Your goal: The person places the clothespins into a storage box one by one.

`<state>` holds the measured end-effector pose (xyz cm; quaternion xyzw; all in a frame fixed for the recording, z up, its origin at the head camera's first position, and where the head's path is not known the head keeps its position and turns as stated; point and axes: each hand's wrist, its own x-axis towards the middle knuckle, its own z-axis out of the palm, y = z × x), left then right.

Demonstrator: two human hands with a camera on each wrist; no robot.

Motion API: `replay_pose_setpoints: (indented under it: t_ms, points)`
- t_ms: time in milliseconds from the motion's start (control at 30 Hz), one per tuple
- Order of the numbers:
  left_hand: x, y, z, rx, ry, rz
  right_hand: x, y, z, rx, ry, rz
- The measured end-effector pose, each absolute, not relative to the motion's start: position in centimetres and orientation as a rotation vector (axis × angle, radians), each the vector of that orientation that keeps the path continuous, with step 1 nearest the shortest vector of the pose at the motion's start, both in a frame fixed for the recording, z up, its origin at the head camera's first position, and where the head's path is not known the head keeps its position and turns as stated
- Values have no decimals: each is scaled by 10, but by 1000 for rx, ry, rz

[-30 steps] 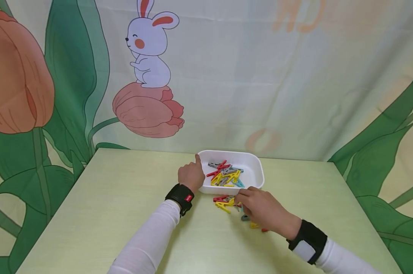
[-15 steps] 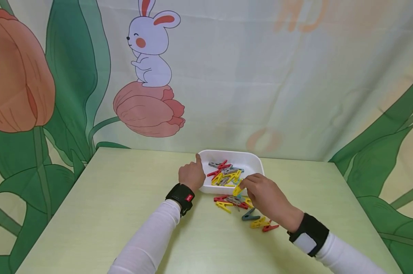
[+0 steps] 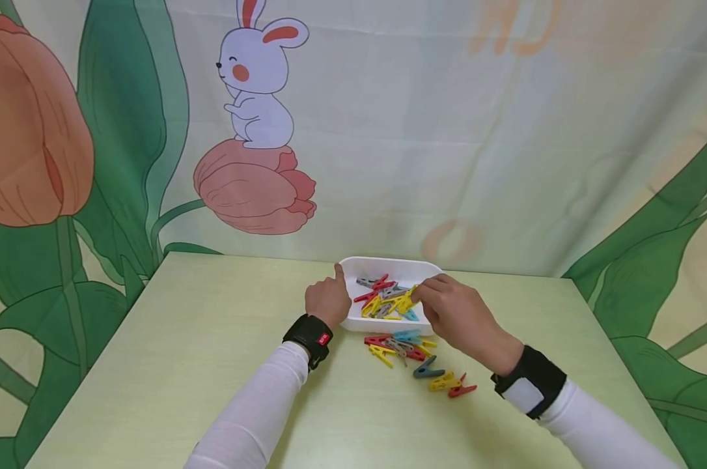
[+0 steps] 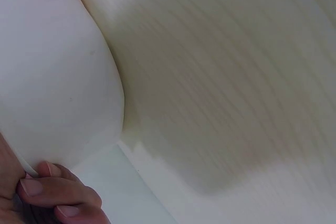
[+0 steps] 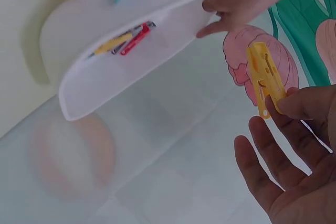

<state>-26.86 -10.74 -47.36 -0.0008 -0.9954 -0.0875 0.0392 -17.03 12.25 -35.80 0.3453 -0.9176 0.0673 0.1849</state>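
My right hand (image 3: 459,314) pinches a yellow clothespin (image 5: 265,77) between thumb and index finger, over the right part of the white tray (image 3: 388,328). The other fingers of that hand spread loosely in the right wrist view. At the tray's left end, my left hand (image 3: 328,299) grips the rim, with a digit pointing along the edge. Its curled fingertips (image 4: 58,190) show against the tray wall in the left wrist view. Inside the tray lies a heap of red, yellow, grey and blue clothespins (image 3: 383,296).
In front of the tray, a loose pile of clothespins (image 3: 397,345) lies on the pale table (image 3: 213,365). Nearer, a dark grey clothespin (image 3: 428,369), a yellow one (image 3: 444,382) and a red one (image 3: 461,388) trail to the right. A printed curtain (image 3: 388,163) hangs behind.
My right hand has picked the yellow clothespin up from the pile and carried it up and away from me over the tray. The left hand has stayed at the tray's rim.
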Motion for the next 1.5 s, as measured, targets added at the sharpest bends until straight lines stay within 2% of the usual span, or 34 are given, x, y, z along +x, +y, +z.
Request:
replay_pose_setpoints:
  t_ms: [533,933,1500]
  points:
    - [-272,-107,-472,14,-3053,-253,-233,112,-340,914,-2601,236]
    - [-268,-106,-476,16,-3041,-239,-285,104,-372,744,-2818,316]
    - [-268,-104,-471,50,-3065,-232,-296,68,-390,681,-2937,473]
